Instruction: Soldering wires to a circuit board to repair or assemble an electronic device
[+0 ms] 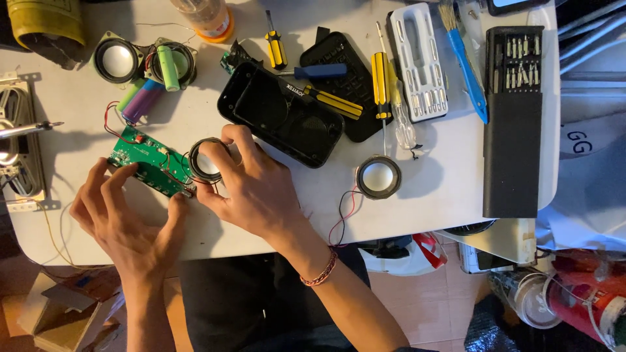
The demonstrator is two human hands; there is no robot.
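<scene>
With the black speaker shell lying emptied beyond, the right hand pinches a small speaker driver while the left hand, fingers spread, steadies the green circuit board.

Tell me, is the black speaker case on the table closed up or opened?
Opened. The black speaker case lies as an empty shell, its two driver holes bare, with the green circuit board and loose speaker driver outside it.

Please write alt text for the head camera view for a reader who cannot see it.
A person's left hand steadies a green circuit board on a white table while the right hand holds a small round speaker wired to it. Around them lie a black speaker case, yellow-handled screwdrivers, batteries and another speaker.
</scene>
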